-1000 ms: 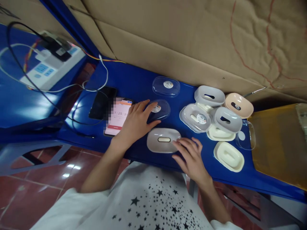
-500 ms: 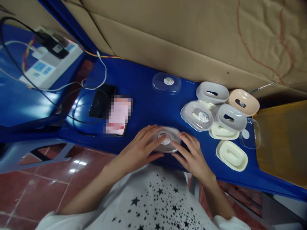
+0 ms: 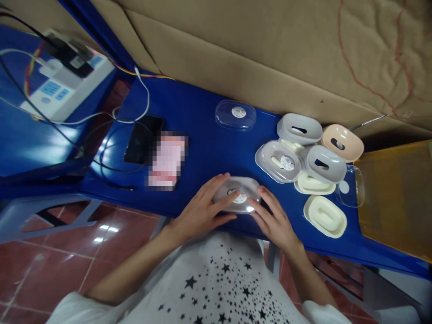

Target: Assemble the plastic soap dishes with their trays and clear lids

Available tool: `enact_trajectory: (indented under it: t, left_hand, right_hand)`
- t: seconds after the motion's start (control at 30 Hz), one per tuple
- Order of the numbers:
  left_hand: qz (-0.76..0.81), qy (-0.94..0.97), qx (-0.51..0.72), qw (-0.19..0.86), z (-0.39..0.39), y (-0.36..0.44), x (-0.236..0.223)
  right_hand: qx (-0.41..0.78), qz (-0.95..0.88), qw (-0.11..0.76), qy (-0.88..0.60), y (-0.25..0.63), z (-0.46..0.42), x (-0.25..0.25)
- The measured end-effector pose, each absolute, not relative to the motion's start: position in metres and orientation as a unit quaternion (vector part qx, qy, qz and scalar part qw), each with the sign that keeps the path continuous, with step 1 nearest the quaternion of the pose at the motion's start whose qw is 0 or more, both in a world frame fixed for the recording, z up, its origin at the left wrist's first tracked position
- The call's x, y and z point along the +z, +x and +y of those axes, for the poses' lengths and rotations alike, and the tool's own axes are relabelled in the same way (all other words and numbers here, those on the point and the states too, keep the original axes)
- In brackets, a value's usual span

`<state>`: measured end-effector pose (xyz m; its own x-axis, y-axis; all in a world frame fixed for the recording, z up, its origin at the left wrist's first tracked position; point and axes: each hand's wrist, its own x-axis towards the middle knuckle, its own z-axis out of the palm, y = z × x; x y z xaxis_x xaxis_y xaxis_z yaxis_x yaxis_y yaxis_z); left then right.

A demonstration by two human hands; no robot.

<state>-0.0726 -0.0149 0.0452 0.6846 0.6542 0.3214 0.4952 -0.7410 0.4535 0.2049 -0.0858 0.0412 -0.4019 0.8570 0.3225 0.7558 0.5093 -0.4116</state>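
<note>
A grey soap box with a clear lid (image 3: 240, 194) lies near the front edge of the blue table (image 3: 202, 135). My left hand (image 3: 202, 209) grips its left end, fingers laid over the lid. My right hand (image 3: 274, 220) holds its right end, fingers curled against the side. A round sticker shows on the lid between my fingers.
A spare clear lid (image 3: 235, 115) lies at the back. To the right sits a cluster of grey, cream and peach soap boxes (image 3: 312, 166). Two phones (image 3: 153, 150) with cables lie left, a power strip (image 3: 64, 72) beyond. Cardboard (image 3: 270, 54) lines the back; a yellow board (image 3: 394, 198) is at right.
My left hand took a clear lid from beside the phone and set it on the grey box. Both hands now press on the lidded box, which has shifted slightly right.
</note>
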Motion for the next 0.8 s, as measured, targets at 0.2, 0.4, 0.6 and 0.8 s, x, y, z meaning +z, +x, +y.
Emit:
enact_trajectory:
  t: [0.2, 0.4, 0.6, 0.8]
  left_hand:
    - [0.339, 0.884, 0.246, 0.209, -0.008, -0.068, 0.045]
    - [0.346, 0.886, 0.239, 0.196, -0.006, -0.065, 0.044]
    - [0.342, 0.882, 0.254, 0.200, -0.004, -0.063, 0.040]
    - [0.355, 0.875, 0.260, 0.205, -0.005, -0.065, 0.036]
  right_hand:
    - [0.122, -0.820, 0.283, -0.482, 0.205, -0.082, 0.038]
    - [0.131, -0.809, 0.297, -0.491, 0.207, -0.083, 0.036]
    - [0.097, -0.824, 0.277, -0.484, 0.207, -0.087, 0.034]
    - [0.143, -0.771, 0.308, -0.539, 0.206, -0.086, 0.028]
